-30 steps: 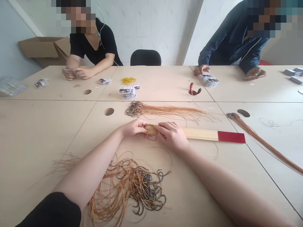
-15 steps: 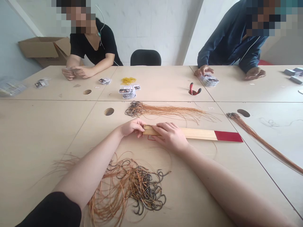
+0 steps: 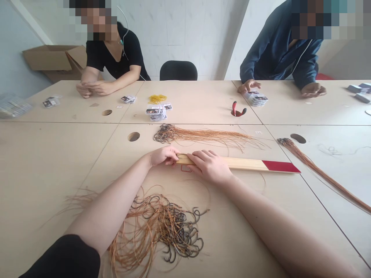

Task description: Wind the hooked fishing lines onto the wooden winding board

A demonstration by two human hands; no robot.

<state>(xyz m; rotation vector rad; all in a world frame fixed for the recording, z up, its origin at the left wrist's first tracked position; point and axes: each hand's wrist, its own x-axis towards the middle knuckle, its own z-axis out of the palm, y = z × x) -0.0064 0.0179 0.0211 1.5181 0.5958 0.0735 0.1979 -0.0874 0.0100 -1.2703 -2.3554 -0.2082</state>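
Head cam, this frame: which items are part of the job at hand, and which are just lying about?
Job: left hand, right hand, wooden slat with a red end, pile of hooks on orange lines, bundle of hooked lines.
Lying about: yellow rubber bands, stacked printed cards, cardboard box, black chair.

You're getting only part of the wooden strip (image 3: pixel 243 164) because your right hand (image 3: pixel 210 166) is covering it, the small cards (image 3: pixel 155 114) are showing print too tiny to read, and the tangled hooks (image 3: pixel 176 231) are probably hiding each other from view.
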